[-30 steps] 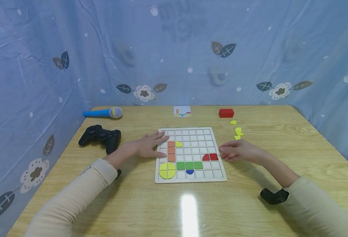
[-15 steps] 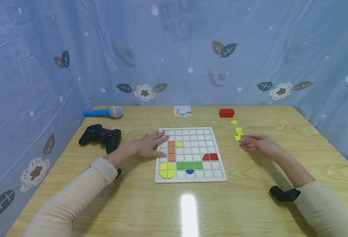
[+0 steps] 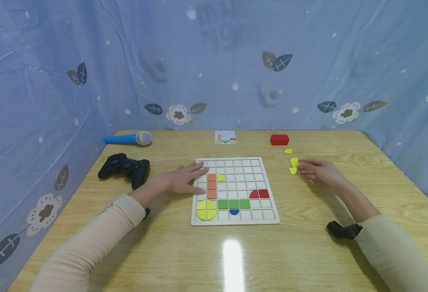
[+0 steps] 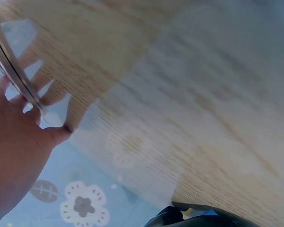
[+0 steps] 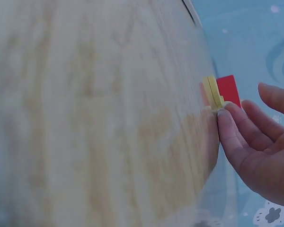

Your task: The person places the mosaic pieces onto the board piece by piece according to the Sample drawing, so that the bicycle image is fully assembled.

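Note:
In the head view a white grid board (image 3: 236, 222) lies mid-table with coloured tiles on it: orange squares (image 3: 212, 185), green squares (image 3: 233, 204), a blue half-round (image 3: 234, 211), red tiles (image 3: 263, 193) and yellow quarter-rounds (image 3: 206, 210). My left hand (image 3: 181, 179) rests on the board's left edge with its fingers spread; the left wrist view shows it at that edge. Right of the board, my right hand (image 3: 321, 172) touches a small cluster of loose yellow quarter-rounds (image 3: 294, 161) with its fingertips. Up close, those fingertips are right at the yellow pieces (image 5: 211, 91), with one digit held apart.
A red block (image 3: 279, 140) stands at the back right, with a lone yellow quarter-round (image 3: 288, 151) in front of it. A pattern card (image 3: 225, 137) lies behind the board. To the left are a toy microphone (image 3: 128, 138) and a black game controller (image 3: 124, 168).
My right hand has moved from the board's right edge, rightward and back, to the loose yellow quarter-rounds, and these have shifted slightly. My left hand stays on the board.

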Demonstrator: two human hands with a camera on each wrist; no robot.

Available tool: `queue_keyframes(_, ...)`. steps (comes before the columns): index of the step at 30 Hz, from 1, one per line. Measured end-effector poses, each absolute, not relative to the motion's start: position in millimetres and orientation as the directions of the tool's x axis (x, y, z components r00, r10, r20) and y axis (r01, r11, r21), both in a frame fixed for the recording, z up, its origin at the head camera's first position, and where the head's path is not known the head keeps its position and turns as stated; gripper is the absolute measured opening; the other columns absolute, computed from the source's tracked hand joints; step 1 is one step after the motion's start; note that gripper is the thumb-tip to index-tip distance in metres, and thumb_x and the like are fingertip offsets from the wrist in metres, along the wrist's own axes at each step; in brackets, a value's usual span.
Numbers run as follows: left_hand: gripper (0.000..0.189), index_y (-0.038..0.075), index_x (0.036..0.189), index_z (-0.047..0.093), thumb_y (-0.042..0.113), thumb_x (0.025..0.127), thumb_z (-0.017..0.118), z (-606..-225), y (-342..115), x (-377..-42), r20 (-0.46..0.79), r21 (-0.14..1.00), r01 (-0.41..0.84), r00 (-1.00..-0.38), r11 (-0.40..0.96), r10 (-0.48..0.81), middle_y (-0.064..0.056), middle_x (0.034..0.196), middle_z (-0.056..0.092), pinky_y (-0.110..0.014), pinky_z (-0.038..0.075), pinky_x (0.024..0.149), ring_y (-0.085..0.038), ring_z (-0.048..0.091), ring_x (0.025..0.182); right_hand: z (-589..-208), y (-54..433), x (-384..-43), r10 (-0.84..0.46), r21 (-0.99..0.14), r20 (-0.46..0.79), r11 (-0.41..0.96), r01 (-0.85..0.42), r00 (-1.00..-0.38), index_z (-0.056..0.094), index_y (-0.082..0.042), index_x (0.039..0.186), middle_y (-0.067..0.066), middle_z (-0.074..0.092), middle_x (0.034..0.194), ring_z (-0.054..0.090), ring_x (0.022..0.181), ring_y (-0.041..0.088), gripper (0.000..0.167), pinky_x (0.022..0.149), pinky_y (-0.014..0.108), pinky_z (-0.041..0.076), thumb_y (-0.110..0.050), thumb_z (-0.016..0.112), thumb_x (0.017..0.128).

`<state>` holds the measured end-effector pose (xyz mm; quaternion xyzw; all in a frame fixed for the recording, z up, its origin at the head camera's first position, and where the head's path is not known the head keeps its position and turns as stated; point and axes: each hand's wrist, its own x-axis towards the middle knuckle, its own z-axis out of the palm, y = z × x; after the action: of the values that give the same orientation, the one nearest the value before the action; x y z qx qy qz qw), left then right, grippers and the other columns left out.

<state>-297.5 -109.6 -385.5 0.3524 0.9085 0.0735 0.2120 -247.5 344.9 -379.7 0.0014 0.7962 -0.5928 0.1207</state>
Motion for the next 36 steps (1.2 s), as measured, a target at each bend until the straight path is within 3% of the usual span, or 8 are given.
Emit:
queue_keyframes(5,0.086,0.025,0.155,0.009,0.065,0.09,0.048,-383.9,-108.1,-296.7,-0.336,0.281,0.607,-0.663,0.743,0.669,-0.003,0.159,-0.003,-0.055,0.003,0.111,-0.025,-0.007,0.143,-380.0,341.9,-251.2,-0.141,-0.922,-0.203,0.361,0.14,-0.969,0.024,0.013,0.145,0.027,0.044,0.136,0.059,0.094,-0.002,0.055,0.088,0.024,0.048,-0.021,0.04,0.104)
queue_keyframes(8,0.086,0.025,0.155,0.009,0.065,0.09,0.048,-384.1,-107.6,-296.8,-0.334,0.276,0.609,-0.665,0.743,0.668,-0.003,0.159,-0.002,-0.054,0.003,0.111,-0.025,-0.007,0.144,-380.3,340.9,-252.8,-0.14,-0.916,-0.202,0.378,0.137,-0.969,0.024,0.013,0.144,0.032,0.039,0.139,0.059,0.094,-0.002,0.054,0.087,0.024,0.049,-0.02,0.039,0.105)
queue_keyframes(28,0.087,0.033,0.154,0.005,0.068,0.087,0.049,-392.4,-109.4,-302.1,-0.349,0.298,0.576,-0.677,0.761,0.648,0.004,0.158,-0.006,-0.051,-0.002,0.112,-0.018,-0.011,0.143,-378.5,337.9,-252.7,-0.14,-0.88,-0.178,0.465,0.094,-0.974,0.031,0.014,0.141,0.032,0.043,0.135,0.061,0.093,0.001,0.058,0.083,0.024,0.05,-0.026,0.047,0.102)
queue_keyframes(36,0.086,0.023,0.155,0.008,0.061,0.09,0.05,-382.8,-108.8,-295.6,-0.336,0.298,0.601,-0.661,0.742,0.671,-0.005,0.159,-0.002,-0.055,0.001,0.111,-0.026,-0.008,0.143,-379.6,334.8,-254.2,-0.116,-0.809,-0.151,0.586,0.055,-0.982,0.043,0.013,0.134,0.02,0.061,0.111,0.059,0.084,0.01,0.055,0.07,0.022,0.051,-0.028,0.053,0.099)
